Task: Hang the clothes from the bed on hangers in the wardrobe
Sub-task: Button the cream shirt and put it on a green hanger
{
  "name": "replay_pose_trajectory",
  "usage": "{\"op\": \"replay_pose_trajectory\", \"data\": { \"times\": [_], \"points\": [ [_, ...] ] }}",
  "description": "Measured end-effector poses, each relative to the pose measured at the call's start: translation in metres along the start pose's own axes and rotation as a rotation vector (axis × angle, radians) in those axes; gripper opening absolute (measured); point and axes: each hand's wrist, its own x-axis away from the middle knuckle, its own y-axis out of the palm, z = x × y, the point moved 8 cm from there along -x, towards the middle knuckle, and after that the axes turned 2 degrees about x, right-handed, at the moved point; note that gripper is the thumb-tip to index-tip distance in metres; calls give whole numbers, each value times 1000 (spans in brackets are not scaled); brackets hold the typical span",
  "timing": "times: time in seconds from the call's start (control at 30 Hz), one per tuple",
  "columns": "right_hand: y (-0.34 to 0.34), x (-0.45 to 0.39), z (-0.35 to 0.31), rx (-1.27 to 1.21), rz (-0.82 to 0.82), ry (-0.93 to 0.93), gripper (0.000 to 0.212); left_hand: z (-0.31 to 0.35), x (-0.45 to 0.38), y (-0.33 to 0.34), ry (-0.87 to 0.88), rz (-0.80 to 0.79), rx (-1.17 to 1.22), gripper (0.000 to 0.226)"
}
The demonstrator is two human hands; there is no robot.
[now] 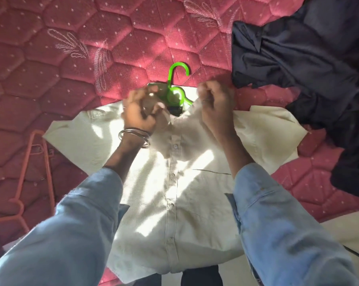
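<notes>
Cream shirt [174,182] lies buttoned, front up, on the pink quilted bed [50,48], with a green hanger [175,87] inside its collar. Left hand [140,112] and right hand [215,104] each pinch the collar. Best to settle both shoulders evenly before lifting by the hook.

Single head-worn view, wide-angle, looking steeply down onto the bed [50,48] from close above. Both forearms reach up into frame from the bottom edge. Mattress fills the top and sides; straight lines bow near the borders. A strip of floor [356,228] shows at lower right.
</notes>
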Motion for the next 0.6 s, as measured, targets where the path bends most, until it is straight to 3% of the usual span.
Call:
{"op": "replay_pose_trajectory", "data": {
  "times": [0.07,0.13,0.23,0.33,0.43,0.5,0.6],
  "points": [
    [-16,-1,11,125,97,33,33,-16,-4,-22,-82,80,-279,53],
    [-7,0,26,282,-81,40,36,-40,-1,-34,-171,-13,-499,64],
    [8,2,48,350,-364,89,31,-68,3,-47,-144,-127,-604,75],
    [-15,-10,46,436,-276,243,15,-75,0,-70,-194,-81,-632,71],
    [-35,-27,5,721,-90,188,30,-76,-2,-88,-293,-68,-565,64],
    [-12,-35,-28,568,-105,35,35,-80,-2,-94,-319,-88,-546,64],
    [46,-34,-42,437,-332,-40,32,-89,-7,-98,-307,-183,-573,72]
  ]
}}
